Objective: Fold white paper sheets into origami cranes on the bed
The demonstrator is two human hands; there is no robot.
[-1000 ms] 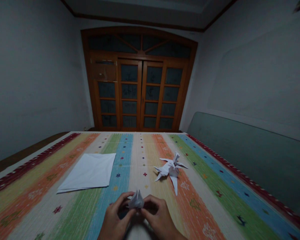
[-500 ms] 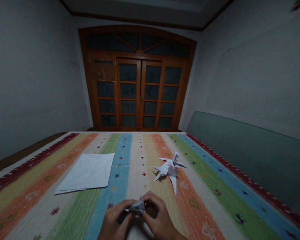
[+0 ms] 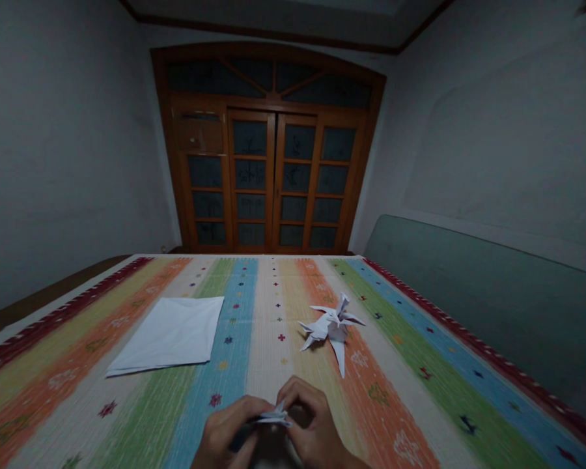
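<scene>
Between my two hands, low in the middle of the view, is a small folded white paper piece (image 3: 274, 415) with a pointed tip sticking up. My left hand (image 3: 227, 431) pinches its left end between thumb and fingers. On the other side, my right hand (image 3: 311, 420) has its thumb and bent fingers closed on the right end. Fingers cover part of the paper. Beyond my right hand, folded white paper cranes (image 3: 329, 327) lie clustered on the cloth, their wings and points overlapping. Farther left is a stack of white paper sheets (image 3: 170, 335), lying flat.
A striped, patterned tablecloth (image 3: 264, 339) covers the table. Along the right side stands a pale green panel (image 3: 469, 286). Wooden doors with glass panes (image 3: 273, 182) close off the far wall.
The folded paper has been tilted flatter between my fingers and now shows its edge. Both hands keep their pinch in nearly the same place. The cranes and sheets lie unmoved.
</scene>
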